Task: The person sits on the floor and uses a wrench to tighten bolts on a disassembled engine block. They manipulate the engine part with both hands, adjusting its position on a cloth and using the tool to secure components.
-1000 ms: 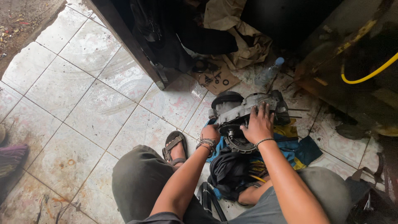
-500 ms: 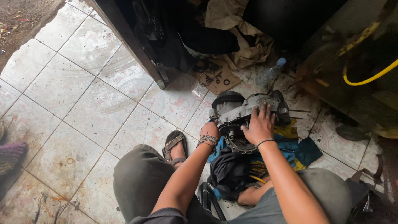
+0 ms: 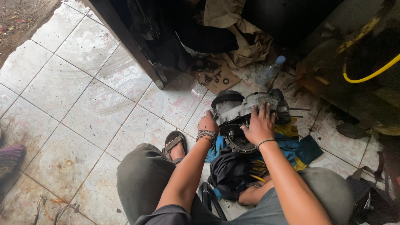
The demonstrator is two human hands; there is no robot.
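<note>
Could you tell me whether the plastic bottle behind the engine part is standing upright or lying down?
Lying down: the plastic bottle rests on its side on the tiled floor.

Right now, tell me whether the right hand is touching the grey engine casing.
Touching. The head view shows the right hand pressed flat on the grey engine casing, fingers spread across its top.

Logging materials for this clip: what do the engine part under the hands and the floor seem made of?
Engine part: apparently cast metal, dull grey, grimy, with ribbed housing edges. Floor: glazed ceramic tile, going by its sheen, grout lines and faint printed pattern, stained in places. Left hand and right hand rest on the part.
</note>
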